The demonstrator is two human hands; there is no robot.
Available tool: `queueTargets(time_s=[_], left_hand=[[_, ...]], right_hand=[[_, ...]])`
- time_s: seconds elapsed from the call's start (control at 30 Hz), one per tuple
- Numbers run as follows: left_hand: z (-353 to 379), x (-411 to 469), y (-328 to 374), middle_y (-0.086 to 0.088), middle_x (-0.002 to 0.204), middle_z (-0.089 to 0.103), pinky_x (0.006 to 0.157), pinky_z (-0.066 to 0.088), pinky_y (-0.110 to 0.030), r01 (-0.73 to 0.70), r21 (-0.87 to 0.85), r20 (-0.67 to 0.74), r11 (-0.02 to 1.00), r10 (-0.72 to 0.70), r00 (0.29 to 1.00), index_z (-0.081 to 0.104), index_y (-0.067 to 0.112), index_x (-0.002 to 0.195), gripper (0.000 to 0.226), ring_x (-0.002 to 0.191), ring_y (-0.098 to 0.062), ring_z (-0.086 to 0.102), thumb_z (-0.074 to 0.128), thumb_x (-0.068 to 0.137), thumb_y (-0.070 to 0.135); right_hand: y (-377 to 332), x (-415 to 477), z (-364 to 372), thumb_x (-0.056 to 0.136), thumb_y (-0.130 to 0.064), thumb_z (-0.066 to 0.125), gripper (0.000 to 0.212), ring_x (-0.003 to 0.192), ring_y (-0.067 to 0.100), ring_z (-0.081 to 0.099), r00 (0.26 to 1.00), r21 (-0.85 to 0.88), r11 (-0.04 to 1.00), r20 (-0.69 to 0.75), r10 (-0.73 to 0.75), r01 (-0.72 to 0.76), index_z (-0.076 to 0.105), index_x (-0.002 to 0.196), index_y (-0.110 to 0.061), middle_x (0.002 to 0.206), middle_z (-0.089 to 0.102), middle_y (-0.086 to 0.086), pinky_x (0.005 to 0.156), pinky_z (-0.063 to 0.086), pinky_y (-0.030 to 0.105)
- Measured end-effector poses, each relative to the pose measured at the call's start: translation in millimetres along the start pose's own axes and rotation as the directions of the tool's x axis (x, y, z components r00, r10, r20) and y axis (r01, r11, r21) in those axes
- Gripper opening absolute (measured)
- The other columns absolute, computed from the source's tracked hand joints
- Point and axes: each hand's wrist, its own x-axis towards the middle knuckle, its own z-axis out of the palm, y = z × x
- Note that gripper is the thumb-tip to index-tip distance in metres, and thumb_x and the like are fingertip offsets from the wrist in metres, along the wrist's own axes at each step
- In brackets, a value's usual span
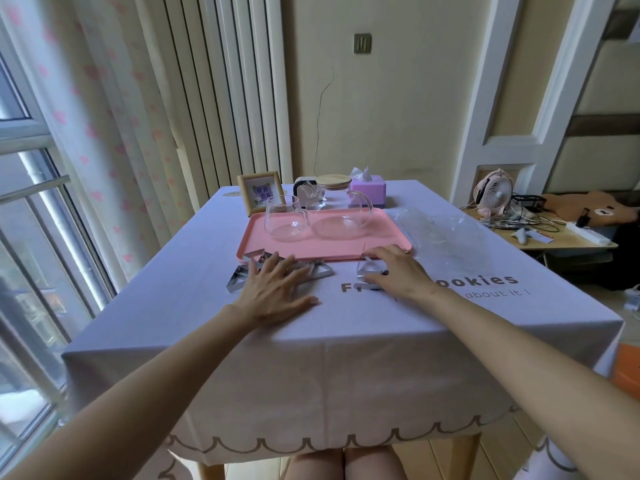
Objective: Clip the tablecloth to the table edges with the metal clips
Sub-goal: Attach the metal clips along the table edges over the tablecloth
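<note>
A pale lilac tablecloth (311,368) with scalloped trim covers the table and hangs over its near edge. Several triangular metal clips (239,277) lie on it just in front of a pink tray. My left hand (277,289) lies flat over the left group of clips, fingers spread and straight. My right hand (398,271) reaches over another metal clip (369,268) near the tray's right corner, its fingers bent down around it; whether they grip it is unclear.
The pink tray (270,251) carries a glass cup (284,220) and a glass teapot (341,216). Behind stand a photo frame (258,194) and a purple tissue box (367,188). A crumpled clear plastic bag (440,230) lies right of the tray. A side table with a fan (493,192) stands at right.
</note>
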Motion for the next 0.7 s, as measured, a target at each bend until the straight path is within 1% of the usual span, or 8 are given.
queueTargets(time_s=[0.1, 0.17, 0.27, 0.33, 0.4, 0.5, 0.6, 0.7], left_hand=[[-1, -5, -10, 0.004, 0.147, 0.036, 0.103, 0.034, -0.044, 0.059, 0.009, -0.023, 0.998, -0.059, 0.998, 0.036, 0.036, 0.14, 0.112, 0.132, -0.024, 0.03, -0.013, 0.055, 0.091], [-2, -7, -19, 0.002, 0.142, 0.041, 0.095, 0.039, -0.041, 0.111, 0.016, -0.032, 0.994, -0.11, 0.993, 0.04, 0.035, 0.136, 0.112, 0.127, -0.026, 0.035, -0.009, 0.053, 0.093], [1, -12, -36, -0.003, 0.138, 0.044, 0.09, 0.04, -0.046, 0.223, 0.012, 0.004, 0.975, -0.223, 0.975, 0.039, 0.033, 0.133, 0.114, 0.121, -0.031, 0.043, -0.006, 0.049, 0.096], [4, -18, -47, -0.005, 0.143, 0.039, 0.094, 0.036, -0.053, 0.306, -0.016, 0.045, 0.952, -0.305, 0.951, 0.03, 0.032, 0.137, 0.118, 0.127, -0.032, 0.039, -0.007, 0.045, 0.097], [6, -24, -57, -0.001, 0.152, 0.027, 0.098, 0.032, -0.056, 0.384, -0.043, 0.111, 0.922, -0.378, 0.919, 0.017, 0.033, 0.144, 0.123, 0.134, -0.033, 0.029, -0.006, 0.042, 0.098], [9, -28, -72, 0.002, 0.155, 0.016, 0.103, 0.028, -0.06, 0.459, -0.075, 0.198, 0.885, -0.438, 0.877, 0.005, 0.032, 0.148, 0.108, 0.14, -0.032, 0.019, 0.009, 0.058, 0.093], [10, -28, -79, 0.0, 0.158, 0.003, 0.107, 0.016, -0.064, 0.474, -0.099, 0.263, 0.875, -0.437, 0.86, -0.003, 0.031, 0.149, 0.104, 0.144, -0.031, 0.005, 0.015, 0.062, 0.086], [11, -29, -76, -0.003, 0.158, -0.009, 0.109, -0.003, -0.065, 0.433, -0.132, 0.214, 0.892, -0.4, 0.891, -0.011, 0.03, 0.148, 0.108, 0.145, -0.03, -0.01, 0.016, 0.064, 0.091]], right_hand=[[-13, 6, 12, 0.082, -0.038, 0.068, 0.057, 0.123, 0.017, 0.048, 0.991, 0.124, 0.992, 0.129, -0.027, 0.011, 0.05, 0.132, -0.018, 0.135, 0.047, 0.005, 0.095, 0.033, 0.021], [-22, 8, 20, 0.082, -0.036, 0.069, 0.053, 0.122, 0.015, 0.049, 0.989, 0.143, 0.988, 0.133, -0.071, 0.052, 0.053, 0.13, -0.018, 0.133, 0.05, 0.003, 0.09, 0.032, 0.017], [-31, 10, 28, 0.084, -0.035, 0.067, 0.05, 0.122, 0.015, 0.048, 0.981, 0.164, 0.982, 0.154, -0.12, 0.095, 0.053, 0.13, -0.022, 0.133, 0.05, 0.001, 0.092, 0.031, 0.018], [-34, 12, 30, 0.084, -0.035, 0.067, 0.05, 0.123, 0.015, 0.047, 0.979, 0.171, 0.98, 0.157, -0.132, 0.105, 0.053, 0.131, -0.022, 0.134, 0.05, 0.001, 0.093, 0.031, 0.018], [-35, 13, 31, 0.084, -0.036, 0.067, 0.052, 0.124, 0.016, 0.045, 0.979, 0.16, 0.981, 0.153, -0.134, 0.11, 0.053, 0.131, -0.021, 0.134, 0.05, 0.002, 0.095, 0.03, 0.018], [-36, 16, 32, 0.083, -0.037, 0.068, 0.053, 0.127, 0.017, 0.043, 0.979, 0.148, 0.983, 0.152, -0.134, 0.112, 0.053, 0.131, -0.021, 0.136, 0.05, 0.002, 0.098, 0.029, 0.02], [-36, 14, 30, 0.077, -0.037, 0.074, 0.063, 0.128, 0.016, 0.042, 0.98, 0.172, 0.979, 0.15, -0.132, 0.105, 0.049, 0.133, -0.022, 0.136, 0.048, 0.0, 0.101, 0.031, 0.025], [-32, 10, 25, 0.071, -0.033, 0.079, 0.053, 0.108, 0.013, 0.044, 0.989, 0.21, 0.975, 0.116, -0.093, 0.067, 0.05, 0.113, -0.02, 0.117, 0.047, -0.004, 0.085, 0.035, 0.026]])
